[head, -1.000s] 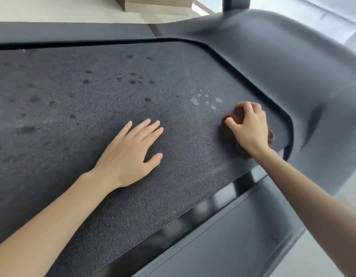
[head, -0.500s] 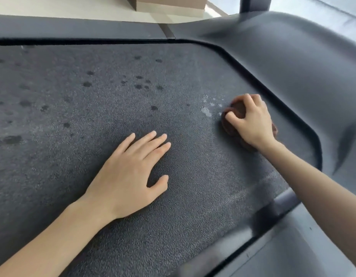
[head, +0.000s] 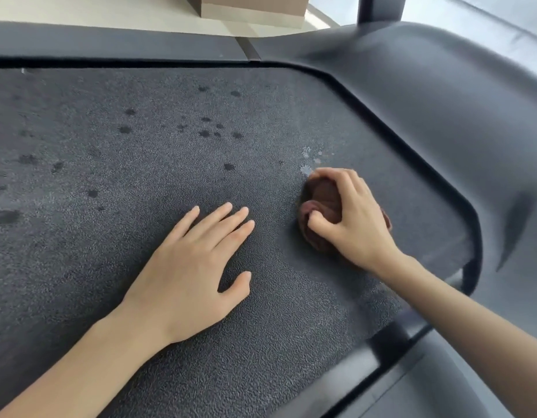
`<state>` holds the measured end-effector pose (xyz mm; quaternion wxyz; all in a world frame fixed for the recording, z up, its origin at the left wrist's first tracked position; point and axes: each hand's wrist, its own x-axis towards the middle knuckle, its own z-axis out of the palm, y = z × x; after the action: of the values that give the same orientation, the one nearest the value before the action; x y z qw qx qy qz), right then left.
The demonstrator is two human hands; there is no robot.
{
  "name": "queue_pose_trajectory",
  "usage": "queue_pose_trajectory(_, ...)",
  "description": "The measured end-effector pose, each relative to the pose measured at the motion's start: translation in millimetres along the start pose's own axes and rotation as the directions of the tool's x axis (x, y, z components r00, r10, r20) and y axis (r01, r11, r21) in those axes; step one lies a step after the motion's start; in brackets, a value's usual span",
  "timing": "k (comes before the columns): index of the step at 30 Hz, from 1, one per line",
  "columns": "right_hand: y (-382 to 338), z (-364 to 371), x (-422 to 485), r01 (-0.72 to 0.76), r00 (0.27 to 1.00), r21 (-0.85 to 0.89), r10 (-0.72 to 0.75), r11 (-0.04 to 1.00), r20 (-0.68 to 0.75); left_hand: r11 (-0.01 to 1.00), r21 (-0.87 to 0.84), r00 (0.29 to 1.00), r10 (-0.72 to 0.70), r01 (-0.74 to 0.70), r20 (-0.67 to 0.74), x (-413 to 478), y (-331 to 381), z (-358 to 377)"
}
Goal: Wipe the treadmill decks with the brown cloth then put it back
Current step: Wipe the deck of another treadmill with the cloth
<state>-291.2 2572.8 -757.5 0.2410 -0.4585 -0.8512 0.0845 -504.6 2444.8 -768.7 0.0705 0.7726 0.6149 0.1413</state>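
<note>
The dark textured treadmill deck (head: 140,176) fills most of the view, dotted with dark wet spots and a few pale specks. My right hand (head: 354,218) presses the bunched brown cloth (head: 321,206) onto the deck near its right end, fingers curled over it. The pale specks (head: 306,158) lie just beyond the cloth. My left hand (head: 194,273) rests flat on the deck with its fingers spread, holding nothing, a short way left of the cloth.
A grey plastic motor cover (head: 442,101) curves around the deck's right end. A black side rail (head: 366,366) runs along the near edge. Beyond the far rail are pale floor and a brown box (head: 252,7). A dark upright post (head: 380,9) stands at top right.
My right hand has slid the cloth leftwards on the deck, away from the right end and up to the pale specks. The left hand has stayed flat in place.
</note>
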Motion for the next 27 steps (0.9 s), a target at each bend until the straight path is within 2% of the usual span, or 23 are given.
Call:
queue_pose_trajectory(3,17,1,28,-0.052,0.999,-0.025,0.052,0.998,-0.004,1.000,-0.001,1.000,0.001,-0.001,-0.003,0,0,1)
queue_pose_trajectory(7,40,14,89,-0.176,0.981,-0.023,0.174,0.984,-0.085,1.000,-0.019,1.000,0.002,-0.002,-0.016,1,-1,0)
queue_pose_trajectory(12,44,22,112,-0.190,0.978,-0.064,0.183,0.980,-0.101,1.000,-0.025,1.000,-0.009,0.009,-0.008,-1,2,-4)
queue_pose_trajectory(15,30,20,98,-0.106,0.992,-0.073,0.101,0.992,-0.070,1.000,-0.015,1.000,-0.009,0.009,-0.011,0,2,-5)
queue_pose_trajectory(18,1,14,68,0.023,1.000,-0.026,-0.023,0.999,0.021,1.000,-0.010,1.000,-0.001,0.001,-0.012,0,3,-4)
queue_pose_trajectory(23,-37,-2,-10,0.245,0.952,0.106,-0.260,0.964,0.163,1.000,-0.001,1.000,0.013,-0.013,-0.018,-3,2,-1)
queue_pose_trajectory(25,-31,-10,-32,0.274,0.939,0.110,-0.291,0.955,0.183,1.000,-0.004,1.000,0.010,-0.010,-0.025,-4,0,-1)
queue_pose_trajectory(27,-13,-21,-33,0.233,0.947,0.099,-0.249,0.967,0.202,1.000,-0.021,1.000,0.011,-0.012,-0.026,-4,-1,0)
